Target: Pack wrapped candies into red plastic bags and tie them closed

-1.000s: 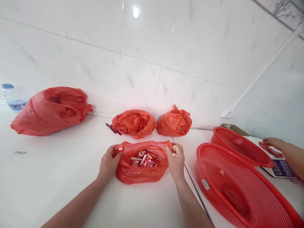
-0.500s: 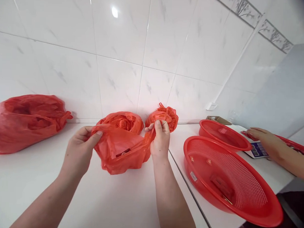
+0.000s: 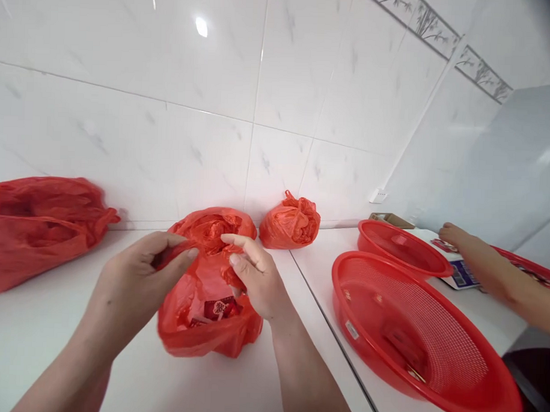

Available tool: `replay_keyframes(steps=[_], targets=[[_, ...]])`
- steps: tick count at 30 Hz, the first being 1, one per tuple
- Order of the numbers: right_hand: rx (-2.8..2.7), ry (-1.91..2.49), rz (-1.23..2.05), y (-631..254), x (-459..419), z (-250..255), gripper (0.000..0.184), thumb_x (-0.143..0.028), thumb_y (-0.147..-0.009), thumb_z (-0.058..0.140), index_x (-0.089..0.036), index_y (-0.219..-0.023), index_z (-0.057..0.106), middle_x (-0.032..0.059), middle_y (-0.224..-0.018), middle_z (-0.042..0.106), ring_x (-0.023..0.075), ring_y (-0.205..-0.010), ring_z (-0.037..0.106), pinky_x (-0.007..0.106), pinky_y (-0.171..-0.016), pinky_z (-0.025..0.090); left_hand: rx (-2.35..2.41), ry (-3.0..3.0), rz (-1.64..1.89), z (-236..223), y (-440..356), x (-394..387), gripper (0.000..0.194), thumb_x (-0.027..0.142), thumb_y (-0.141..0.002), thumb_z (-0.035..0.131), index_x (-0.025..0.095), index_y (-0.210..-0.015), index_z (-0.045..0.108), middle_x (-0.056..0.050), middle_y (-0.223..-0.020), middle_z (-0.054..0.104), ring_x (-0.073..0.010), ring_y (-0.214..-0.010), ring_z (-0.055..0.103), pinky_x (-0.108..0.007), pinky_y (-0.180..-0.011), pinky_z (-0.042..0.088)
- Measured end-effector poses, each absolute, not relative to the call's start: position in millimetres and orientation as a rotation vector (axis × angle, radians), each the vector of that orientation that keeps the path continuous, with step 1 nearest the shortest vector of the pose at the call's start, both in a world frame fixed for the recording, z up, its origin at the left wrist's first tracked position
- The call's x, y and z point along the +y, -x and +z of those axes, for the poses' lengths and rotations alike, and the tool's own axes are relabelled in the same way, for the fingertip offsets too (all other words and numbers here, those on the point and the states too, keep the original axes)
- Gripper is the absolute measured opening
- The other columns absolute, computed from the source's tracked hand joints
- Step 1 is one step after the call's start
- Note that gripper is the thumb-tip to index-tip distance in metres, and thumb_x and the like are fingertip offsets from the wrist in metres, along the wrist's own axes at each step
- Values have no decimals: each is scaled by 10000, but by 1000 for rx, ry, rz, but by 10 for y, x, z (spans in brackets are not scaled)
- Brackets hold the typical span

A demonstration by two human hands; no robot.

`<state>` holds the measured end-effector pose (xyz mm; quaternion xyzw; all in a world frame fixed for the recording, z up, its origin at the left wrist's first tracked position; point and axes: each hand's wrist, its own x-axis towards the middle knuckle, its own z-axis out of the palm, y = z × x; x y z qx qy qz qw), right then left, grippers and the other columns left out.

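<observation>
Since the earlier frame, the two hands are coming closer together, and the mouth of the open red bag [image 3: 193,341] is gaping wider over its packets [image 3: 219,308]. The left hand's fingers [image 3: 179,267] are clamping a fold of red film between thumb and forefinger; the right hand's fingers [image 3: 241,266] are pinching a crumpled bunch of it, with the forefinger reaching left. The bag is resting on the near tabletop [image 3: 218,397], between the left hand [image 3: 137,285] and the right hand [image 3: 263,278]. Farther out, a second bag [image 3: 218,223] is sitting just behind; whether the two are touching cannot be told. A third bag [image 3: 291,223] is standing to its right, and a large basket [image 3: 336,286] is lying farther right, with a co-worker's hand [image 3: 454,234] working beyond. The thin film could be tearing if both hands are pulling hard apart, or slipping if either pinch is loosening. Packets could be spilling over the low near edge if the mouth is tipping nearward.
</observation>
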<state>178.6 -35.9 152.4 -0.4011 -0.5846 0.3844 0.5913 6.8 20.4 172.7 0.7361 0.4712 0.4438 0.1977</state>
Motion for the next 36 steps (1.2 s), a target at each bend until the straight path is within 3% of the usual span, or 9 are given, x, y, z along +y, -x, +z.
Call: replay_keyframes(steps=[6,11,17,21,25,27,31,34,36], targets=[[-1493,986,1077,-1769,-348,1534,480,-291,-840,593,-271,-1297,447,-85,-568,390,69,-497,356,196,-469,317,690,-1676,1242,1734,-289,178,145,314,-767,652,195,-827,596,35,-678,577,-104,-610,547,-215,-561,466],[-1394,1011,1078,-1758,-274,1517,215,-363,-835,588,-188,-959,579,-52,-628,479,67,-515,403,200,-471,338,540,-1615,1238,1710,-393,115,207,274,-806,628,218,-998,575,-20,-941,620,-145,-831,609,-260,-695,525],[-1185,1155,855,-1803,-198,1488,319,-461,-849,533,-161,-754,584,-56,-531,434,73,-478,398,202,-452,319,675,-2072,1340,1567,-368,141,197,209,-790,640,255,-978,605,-2,-912,604,-149,-839,575,-293,-764,491],[-1156,1152,839,-1801,-225,1511,356,-432,-895,447,-143,-807,634,-20,-587,493,84,-491,418,212,-448,327,668,-2289,1131,1453,-394,166,139,171,-801,599,257,-904,636,-8,-877,573,-159,-840,570,-289,-736,480],[-1303,1094,904,-1852,-241,1503,395,-406,-933,370,-164,-1118,622,-23,-567,532,92,-447,414,225,-450,341,765,-2237,1162,1400,-384,208,163,139,-846,483,226,-765,595,-6,-790,579,-156,-791,567,-289,-717,461],[-1409,1037,922,-1892,-246,1495,402,-413,-934,373,-190,-1167,612,-2,-649,579,113,-547,493,245,-545,412,825,-2166,1199,1385,-363,244,148,146,-844,475,222,-769,578,-11,-818,589,-156,-782,560,-288,-703,453],[-1563,1015,909,-1930,-255,1497,442,-387,-952,297,-220,-993,704,30,-849,616,142,-799,548,299,-816,433,884,-2042,1249,1356,-334,294,134,168,-850,443,222,-806,558,-44,-1151,568,-207,-1067,521,-330,-840,436],[-1581,1141,917,-1900,-237,1485,247,-293,-872,460,-244,-970,681,4,-855,597,131,-755,533,268,-721,451,885,-1957,1112,1346,-330,288,130,206,-871,408,227,-834,531,-27,-1043,614,-185,-950,565,-306,-780,449],[-1562,1238,914,-1873,-203,1456,283,-210,-792,521,-269,-1051,618,-13,-854,589,123,-698,525,243,-617,445,926,-1937,1067,1349,-333,272,122,223,-874,408,229,-838,524,3,-871,621,-156,-785,565,-276,-696,440]])
